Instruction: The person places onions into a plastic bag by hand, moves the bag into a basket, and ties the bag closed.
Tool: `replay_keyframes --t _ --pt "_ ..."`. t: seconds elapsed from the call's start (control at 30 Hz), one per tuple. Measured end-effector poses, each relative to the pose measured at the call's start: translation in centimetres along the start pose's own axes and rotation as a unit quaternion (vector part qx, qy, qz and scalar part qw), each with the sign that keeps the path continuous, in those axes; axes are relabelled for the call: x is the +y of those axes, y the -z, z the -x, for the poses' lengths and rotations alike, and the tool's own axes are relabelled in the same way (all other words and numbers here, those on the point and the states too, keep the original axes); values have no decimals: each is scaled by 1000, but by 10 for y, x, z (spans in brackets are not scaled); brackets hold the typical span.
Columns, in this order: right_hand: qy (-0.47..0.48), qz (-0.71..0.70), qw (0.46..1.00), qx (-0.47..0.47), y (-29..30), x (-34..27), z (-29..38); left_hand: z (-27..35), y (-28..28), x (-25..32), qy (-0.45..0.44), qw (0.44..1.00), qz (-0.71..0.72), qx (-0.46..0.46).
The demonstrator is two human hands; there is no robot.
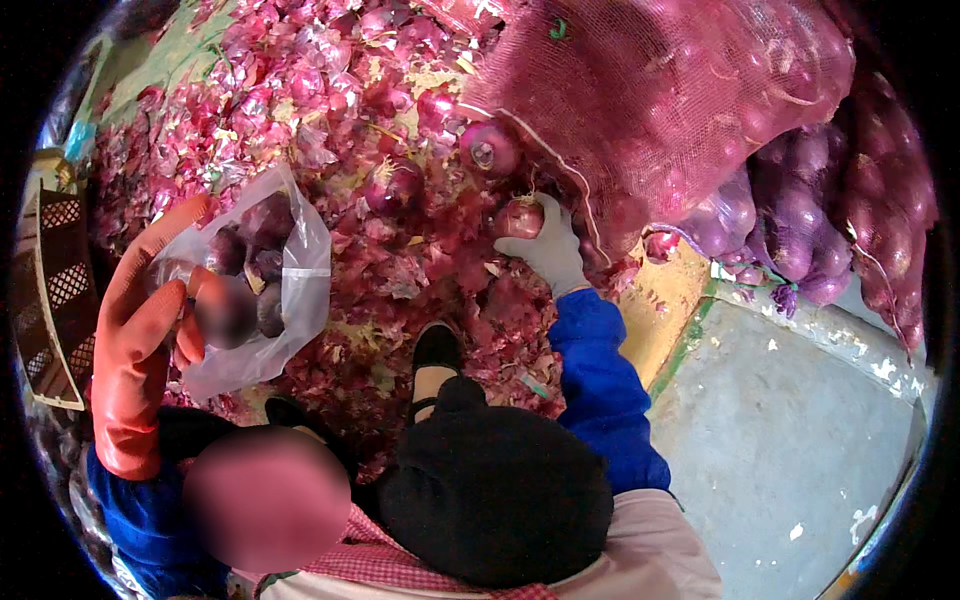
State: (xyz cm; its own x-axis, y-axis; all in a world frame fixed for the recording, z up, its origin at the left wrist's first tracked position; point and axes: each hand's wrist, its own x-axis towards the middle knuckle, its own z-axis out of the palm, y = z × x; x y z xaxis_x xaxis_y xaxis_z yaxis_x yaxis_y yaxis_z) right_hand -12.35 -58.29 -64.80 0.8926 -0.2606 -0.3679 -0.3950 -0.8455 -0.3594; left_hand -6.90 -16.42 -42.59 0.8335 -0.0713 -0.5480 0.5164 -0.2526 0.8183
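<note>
My left hand, in an orange rubber glove, holds a clear plastic bag with several red onions inside; part of the view there is blurred. My right hand, in a pale grey glove, has its thumb and fingers around a red onion on the layer of loose skins. Two more red onions, one with dry roots and one near the sack's edge, lie just beyond. The mouth of a large red mesh sack lies beside my right hand, with onions showing through its mesh.
Onion skins cover the floor. Purple mesh bags of onions and another red mesh bag stand at the right, by a worn grey surface with a green edge. A brown plastic crate is at the far left.
</note>
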Motion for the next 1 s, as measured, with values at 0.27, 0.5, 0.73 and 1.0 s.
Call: replay_keyframes --t 0.27,0.5,0.73,1.0 --pt "-131 -533 835 -34 -7 27 -1 3 5 0 -8 999 31 -11" --pt "-134 -753 607 -216 -31 -14 44 5 7 4 -14 1000 20 4" --pt "31 -622 653 -431 -15 -177 76 -8 -2 -2 -39 999 21 -14" --pt "-112 -112 932 327 -13 -10 49 2 31 -5 -66 997 18 46"
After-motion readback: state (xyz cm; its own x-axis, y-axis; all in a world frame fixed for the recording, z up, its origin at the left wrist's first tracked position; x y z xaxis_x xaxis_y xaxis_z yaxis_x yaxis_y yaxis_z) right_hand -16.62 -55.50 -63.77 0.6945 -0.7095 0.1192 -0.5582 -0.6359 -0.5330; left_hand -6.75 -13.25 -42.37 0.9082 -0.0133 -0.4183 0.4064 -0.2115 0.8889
